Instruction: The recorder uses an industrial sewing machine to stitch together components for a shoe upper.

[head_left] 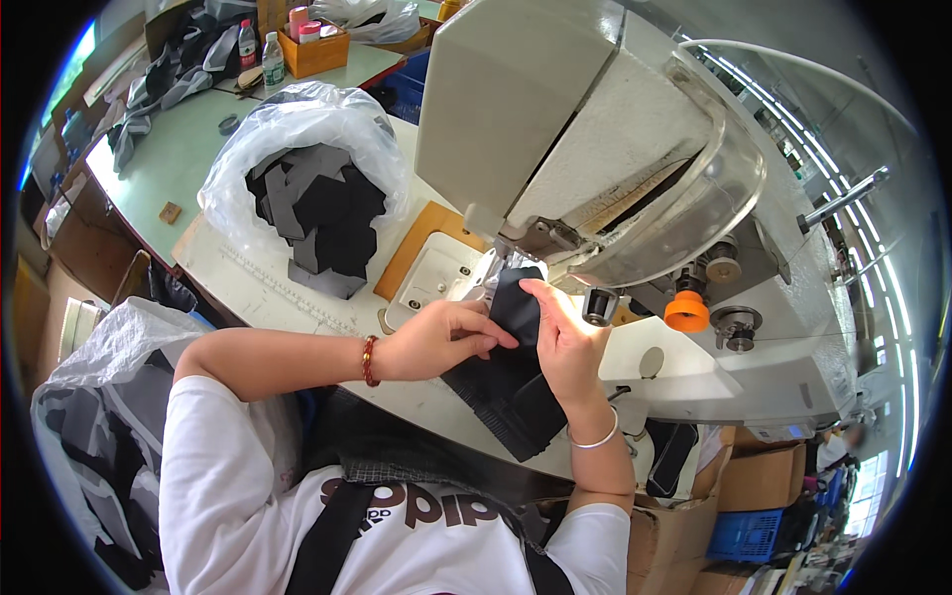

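A black fabric piece (518, 309) stands raised in front of the sewing machine's needle area (488, 273). My right hand (567, 347) pinches its upper right edge between thumb and fingers. From the left, my left hand (446, 339) reaches in with curled fingers, the index fingertip pressed against the cloth's lower left side. Below both hands, more black fabric with a ribbed, pleated-looking edge (486, 407) lies over the front of the machine table (397, 397). The fabric and fingers partly hide the needle and presser foot.
The large machine head (585, 129) overhangs my hands, with an orange knob (686, 311) at its right. A plastic bag (297, 109) of grey and black cut pieces stands left on the table. Another bag (109, 347) sits at my left side. A phone (671, 458) lies right.
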Available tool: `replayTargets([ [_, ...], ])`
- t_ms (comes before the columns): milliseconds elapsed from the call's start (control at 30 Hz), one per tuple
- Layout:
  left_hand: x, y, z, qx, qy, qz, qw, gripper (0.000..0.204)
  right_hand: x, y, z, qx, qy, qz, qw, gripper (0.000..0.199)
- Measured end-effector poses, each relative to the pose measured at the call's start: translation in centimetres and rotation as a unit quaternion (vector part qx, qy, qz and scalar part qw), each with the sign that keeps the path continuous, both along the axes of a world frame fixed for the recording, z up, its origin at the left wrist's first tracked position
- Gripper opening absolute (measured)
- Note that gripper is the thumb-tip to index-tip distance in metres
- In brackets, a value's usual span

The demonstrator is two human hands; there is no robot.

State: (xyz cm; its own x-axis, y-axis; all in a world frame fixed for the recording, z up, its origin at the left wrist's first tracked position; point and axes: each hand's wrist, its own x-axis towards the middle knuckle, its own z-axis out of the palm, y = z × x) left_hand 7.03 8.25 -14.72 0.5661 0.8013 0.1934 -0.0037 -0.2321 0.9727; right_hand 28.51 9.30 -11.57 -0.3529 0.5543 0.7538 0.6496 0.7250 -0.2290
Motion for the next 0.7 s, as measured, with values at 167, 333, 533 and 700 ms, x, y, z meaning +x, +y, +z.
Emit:
replayTargets([
  [167,-1.2,-0.9,1.5,-0.035,0.003,0.028,0.999,0.025,-0.7,-0.1,0.0,0.025,-0.058,-0.087,0.994,0.032],
  [333,-6.7,1.9,2.7,0.166,0.132,0.069,0.975,0.019,-1.3,-0.5,-0.1,0.026,-0.026,-0.093,0.995,0.042],
  [533,-17.7,3.7,2.0,0.333,0.495,0.156,0.787,0.014,-0.2,-0.8,-0.1,-0.034,-0.069,-0.095,0.993,0.05],
  [700,-17.7,0.9,-4.4,0.443,0.645,0.111,0.612,0.017,-0.1,-0.6,-0.1,-0.047,-0.052,-0.066,0.995,0.051],
])
